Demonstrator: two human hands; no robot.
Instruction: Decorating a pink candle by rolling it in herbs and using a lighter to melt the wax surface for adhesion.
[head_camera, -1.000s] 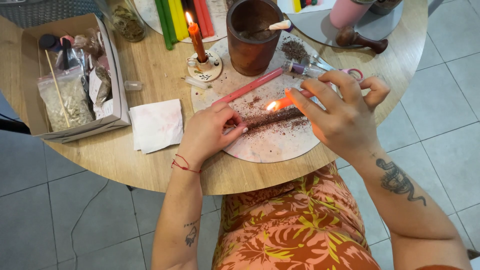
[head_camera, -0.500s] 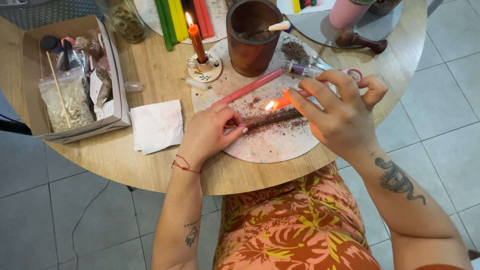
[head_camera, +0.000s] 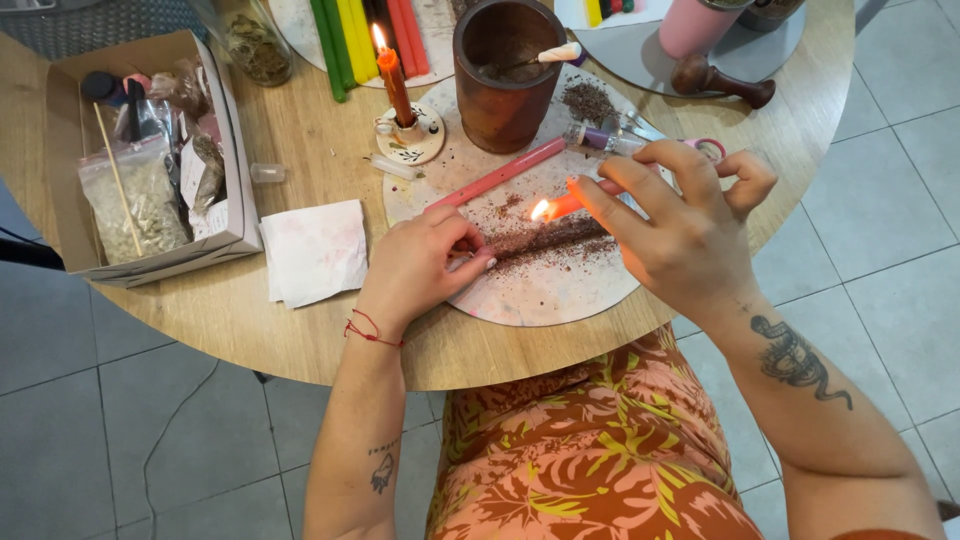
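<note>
Between my hands, on the round plate, lies the herb-coated candle; my left hand pinches its near end, while my right hand grips a lit orange candle tilted just above it. I judge hot wax could drip on my left fingertips, or the flame could scorch the dry herbs.

An open cardboard box sits at the left edge of the round wooden surface, pale grey outside and brown inside. It holds a clear zip bag of pale dried herbs, smaller clear packets of dark bits and dark-capped bottles. No signs or screens show.
</note>
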